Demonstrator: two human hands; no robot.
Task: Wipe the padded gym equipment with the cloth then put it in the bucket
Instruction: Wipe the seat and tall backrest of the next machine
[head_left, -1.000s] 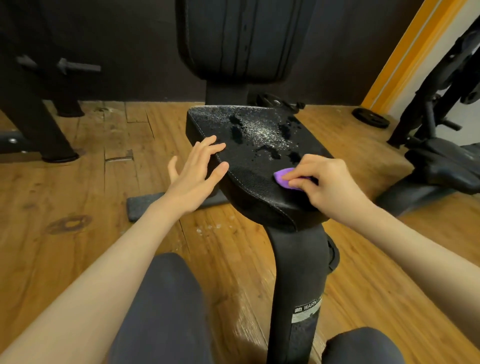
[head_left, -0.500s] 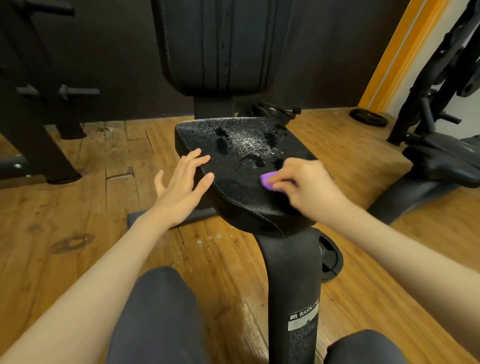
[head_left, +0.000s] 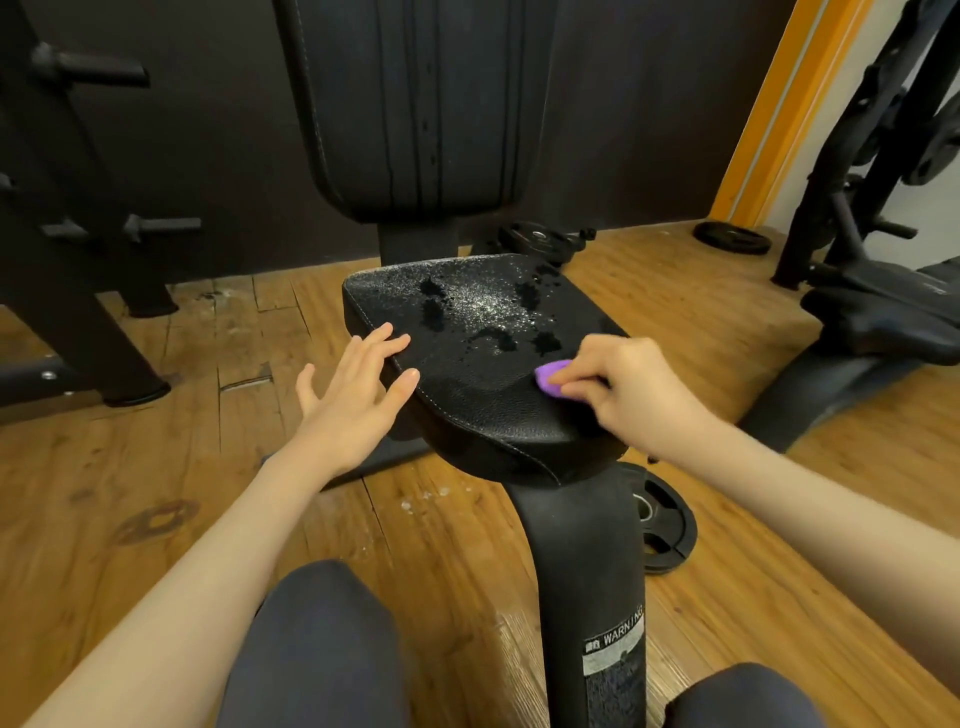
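Note:
A black padded seat (head_left: 483, 405) stands in front of me on a black post, its far half speckled with droplets and wet patches. Behind it rises the black padded backrest (head_left: 415, 104). My right hand (head_left: 631, 395) grips a small purple cloth (head_left: 549, 378) and holds it against the right side of the seat. Most of the cloth is hidden under my fingers. My left hand (head_left: 353, 400) rests with straight, spread fingers on the seat's left edge. No bucket is in view.
The floor is wooden planks. A weight plate (head_left: 662, 525) lies by the seat post, and two more plates (head_left: 540, 239) (head_left: 732, 236) lie farther back. A dark rack (head_left: 78, 234) stands at left, another machine (head_left: 883, 260) at right. My knees (head_left: 311, 649) are at the bottom.
My right hand with the cloth has slid a little along the right side of the seat. My head has tilted up, showing more of the backrest. The left hand stays on the seat edge.

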